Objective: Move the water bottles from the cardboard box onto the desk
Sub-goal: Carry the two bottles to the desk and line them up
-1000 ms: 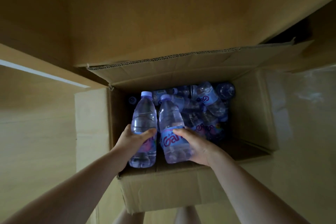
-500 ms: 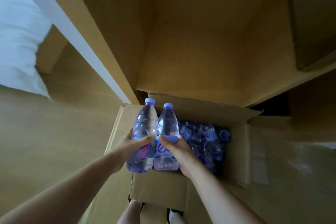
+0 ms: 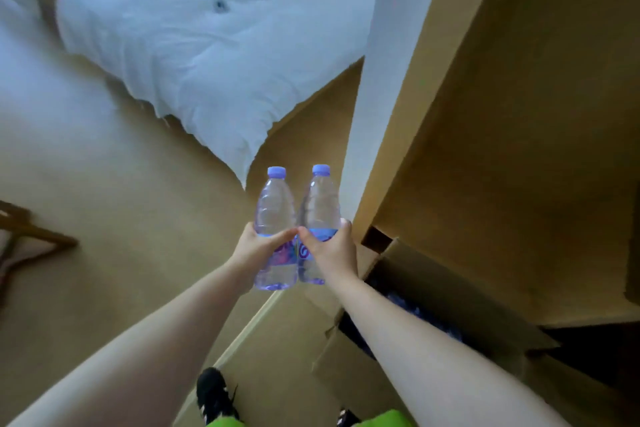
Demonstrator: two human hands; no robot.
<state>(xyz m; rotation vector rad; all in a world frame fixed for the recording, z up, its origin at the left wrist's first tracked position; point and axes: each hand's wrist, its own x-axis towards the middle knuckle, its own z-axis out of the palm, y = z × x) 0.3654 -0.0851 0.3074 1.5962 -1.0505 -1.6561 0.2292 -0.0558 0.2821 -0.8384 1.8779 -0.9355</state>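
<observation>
I see both hands out in front of me, each grasping one water bottle around its labelled middle. My left hand (image 3: 258, 246) wraps the left bottle (image 3: 275, 229), thumb across the front of the label, and my right hand (image 3: 334, 246) wraps the right bottle (image 3: 319, 222) the same way. The two bottles stand upright, side by side and touching along their bodies, both with pale purple caps on top. They are held in the air above the tan floor (image 3: 104, 201), up and to the left of the open cardboard box (image 3: 346, 367), no longer inside it. The box sits low at my right with its flaps open, and a dim heap of more bottles (image 3: 412, 314) shows inside, partly hidden by my right forearm. Just beyond the box rises a tall wooden panel (image 3: 485, 114), next to a white strip of wall. Farther off at the upper left lies a bed (image 3: 194, 45) with rumpled white covers. A black shoe (image 3: 213, 395) shows at the bottom edge. No bench top is in sight from here.
</observation>
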